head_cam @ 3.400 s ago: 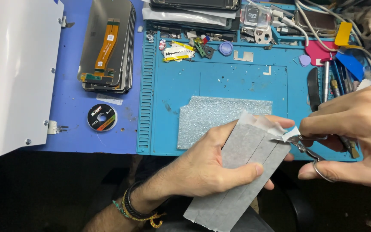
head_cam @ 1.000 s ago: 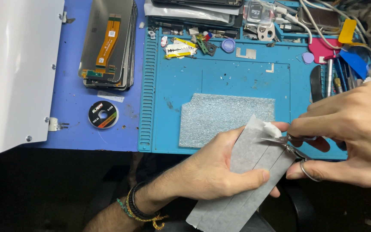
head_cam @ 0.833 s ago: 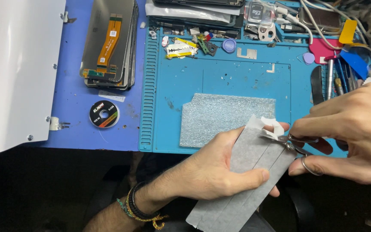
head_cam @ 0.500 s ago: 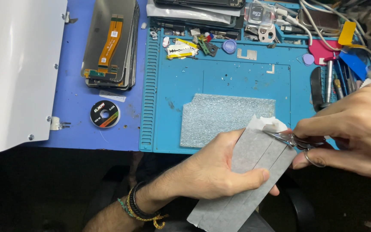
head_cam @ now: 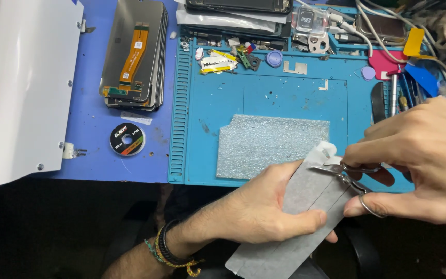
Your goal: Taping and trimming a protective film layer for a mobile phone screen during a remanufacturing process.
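Since the earlier frame, the scissors (head_cam: 354,178) have closed in on the sheet's top corner. Left hand (head_cam: 264,212) pinches the thin, floppy grey sheet (head_cam: 305,206) at 5 o'clock; right hand (head_cam: 419,160) fingers curl through the scissor loops; best held near the cut.

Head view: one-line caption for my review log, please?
Left hand grips a grey sheet while right hand works small scissors at its top corner, above a blue work mat.

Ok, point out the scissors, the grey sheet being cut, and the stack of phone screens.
scissors (head_cam: 348,174): head view, on the pivot by the blades.
grey sheet (head_cam: 313,192): head view, on its upper face beside the thumb.
stack of phone screens (head_cam: 134,51): head view, on the top screen's orange ribbon.
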